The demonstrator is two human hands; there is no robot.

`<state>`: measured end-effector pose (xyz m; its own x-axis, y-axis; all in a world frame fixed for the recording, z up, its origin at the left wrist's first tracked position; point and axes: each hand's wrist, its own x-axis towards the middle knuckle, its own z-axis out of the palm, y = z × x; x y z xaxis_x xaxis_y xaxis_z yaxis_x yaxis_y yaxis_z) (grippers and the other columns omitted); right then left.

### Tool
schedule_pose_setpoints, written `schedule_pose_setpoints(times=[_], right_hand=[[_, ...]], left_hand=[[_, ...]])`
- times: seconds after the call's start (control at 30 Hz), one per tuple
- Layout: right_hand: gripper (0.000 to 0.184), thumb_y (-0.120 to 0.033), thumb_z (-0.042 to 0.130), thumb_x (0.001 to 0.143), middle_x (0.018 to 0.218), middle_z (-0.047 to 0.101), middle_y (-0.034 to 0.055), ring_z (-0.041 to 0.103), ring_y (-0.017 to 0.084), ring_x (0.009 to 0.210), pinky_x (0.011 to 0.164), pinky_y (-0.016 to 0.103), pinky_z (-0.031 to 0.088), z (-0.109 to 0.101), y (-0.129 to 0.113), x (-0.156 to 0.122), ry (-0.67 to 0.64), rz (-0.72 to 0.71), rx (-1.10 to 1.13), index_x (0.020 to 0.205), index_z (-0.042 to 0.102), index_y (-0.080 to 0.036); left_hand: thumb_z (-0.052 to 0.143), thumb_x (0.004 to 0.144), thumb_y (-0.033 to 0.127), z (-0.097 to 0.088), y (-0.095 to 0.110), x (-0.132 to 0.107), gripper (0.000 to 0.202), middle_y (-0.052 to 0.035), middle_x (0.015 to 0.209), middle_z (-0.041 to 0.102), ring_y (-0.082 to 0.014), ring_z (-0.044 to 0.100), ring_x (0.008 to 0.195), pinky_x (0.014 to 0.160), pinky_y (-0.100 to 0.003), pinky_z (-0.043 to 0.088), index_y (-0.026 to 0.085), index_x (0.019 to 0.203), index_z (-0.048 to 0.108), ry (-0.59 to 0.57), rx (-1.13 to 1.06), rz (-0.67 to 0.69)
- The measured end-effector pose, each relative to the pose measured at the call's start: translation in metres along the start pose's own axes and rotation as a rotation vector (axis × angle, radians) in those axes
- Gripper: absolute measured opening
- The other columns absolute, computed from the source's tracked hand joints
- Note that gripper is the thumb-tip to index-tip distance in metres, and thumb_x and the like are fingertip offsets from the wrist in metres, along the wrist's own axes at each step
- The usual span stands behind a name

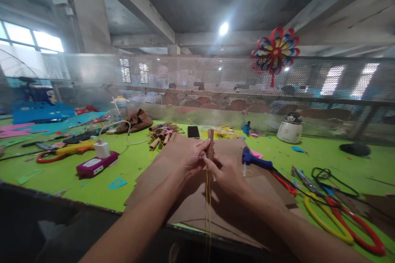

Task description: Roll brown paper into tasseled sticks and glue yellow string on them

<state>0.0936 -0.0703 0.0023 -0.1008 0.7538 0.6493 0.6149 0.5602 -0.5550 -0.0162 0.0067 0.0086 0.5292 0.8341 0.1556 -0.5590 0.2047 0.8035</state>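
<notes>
A narrow brown cardboard roll (210, 139) stands upright between my hands, above a stack of brown cardboard sheets (182, 209). My left hand (197, 158) is closed around its left side, thumb and fingers pinching it. From the right, my right hand (226, 170) presses its fingertips against the lower part of the same roll. Yellow string (208, 209) hangs from below my fingers past the table's front edge. My fingers hide the roll's lower end. To the right of my hands lies a blue hot glue gun (256, 159).
Scissors with red and yellow handles (345, 222) and black cords lie at the right. A purple power strip (97, 164) with a white plug stands left. Several string-tied cardboard rolls (160, 135), a phone (193, 132) and a white kettle-like container (290, 128) sit farther back, before a perforated metal screen (191, 86).
</notes>
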Motion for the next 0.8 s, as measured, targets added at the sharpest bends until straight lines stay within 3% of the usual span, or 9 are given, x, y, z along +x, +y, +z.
schedule_pose_setpoints(times=[0.27,0.5,0.8], right_hand=[[0.033,-0.031,0.041,0.09,0.057,0.059,0.0015,0.048,0.012,0.052,0.051,0.024,0.027,0.002,0.005,-0.002,-0.003,0.056,-0.196,0.067,0.06,-0.016],[0.031,-0.029,0.043,0.089,0.069,0.068,0.0085,0.057,0.017,0.062,0.058,0.027,0.03,-0.005,0.008,0.003,0.024,0.02,-0.421,0.068,0.063,-0.016],[0.042,-0.04,0.039,0.093,0.057,0.056,-0.0004,0.048,0.011,0.053,0.053,0.023,0.031,-0.004,0.005,-0.002,-0.096,-0.149,-0.047,0.062,0.059,-0.017]], left_hand=[[0.073,0.068,0.033,0.007,0.005,-0.007,0.028,-0.0017,0.064,0.059,-0.0094,0.055,0.056,0.055,-0.02,0.043,0.011,0.082,0.063,-0.059,0.065,-0.017],[0.075,0.067,0.031,0.003,-0.003,-0.004,0.028,-0.0019,0.069,0.06,-0.0086,0.055,0.06,0.057,-0.018,0.043,0.011,0.083,0.064,-0.123,0.061,0.01],[0.07,0.072,0.034,0.001,0.009,-0.007,0.025,0.0004,0.062,0.052,-0.0065,0.048,0.053,0.051,-0.018,0.039,0.011,0.077,0.061,-0.122,0.101,0.006]])
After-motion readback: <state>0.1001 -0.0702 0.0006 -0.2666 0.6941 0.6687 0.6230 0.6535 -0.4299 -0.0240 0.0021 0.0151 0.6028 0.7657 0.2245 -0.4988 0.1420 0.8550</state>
